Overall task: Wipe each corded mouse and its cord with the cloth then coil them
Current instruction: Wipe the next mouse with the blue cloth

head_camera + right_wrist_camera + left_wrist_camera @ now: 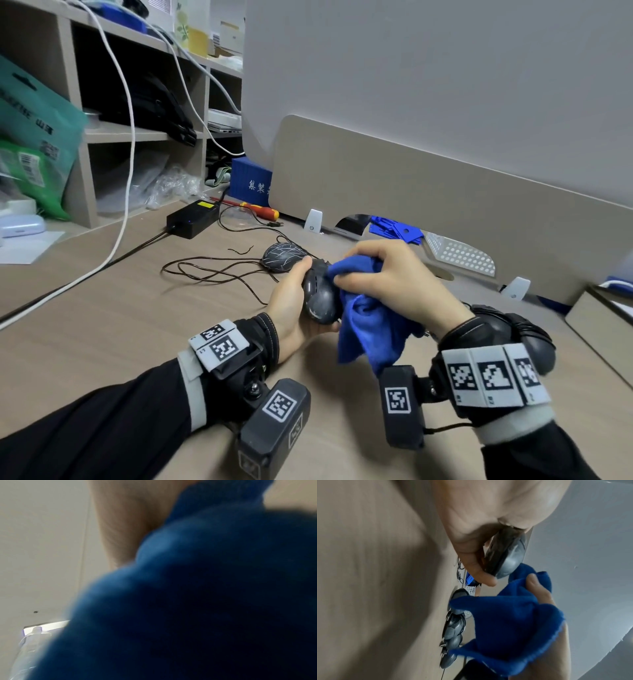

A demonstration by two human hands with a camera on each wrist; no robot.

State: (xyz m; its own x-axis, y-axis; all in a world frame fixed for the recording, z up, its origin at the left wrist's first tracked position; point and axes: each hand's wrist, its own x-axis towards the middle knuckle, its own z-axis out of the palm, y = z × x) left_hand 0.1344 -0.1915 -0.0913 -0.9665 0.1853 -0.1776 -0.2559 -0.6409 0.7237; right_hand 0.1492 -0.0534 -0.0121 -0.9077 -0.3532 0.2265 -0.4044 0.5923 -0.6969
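My left hand [290, 301] grips a dark grey corded mouse [320, 298], lifted a little above the desk. My right hand [387, 277] holds a bunched blue cloth [371, 325] and presses it against the mouse's right side. In the left wrist view the mouse [506, 555] sits between the thumb and fingers of my left hand [479, 520], with the cloth [510, 622] just below it. The cloth [205, 601] fills the right wrist view. A second mouse [282, 257], dark with pale lines, lies on the desk behind, its thin cord [212, 270] loose to the left.
Several dark mice [453, 628] lie in a row by my right wrist. A black power adapter [193, 217], a white cable [126, 171] and a red and yellow screwdriver [260, 209] lie at the back left. A beige divider panel [411, 192] closes the back of the desk.
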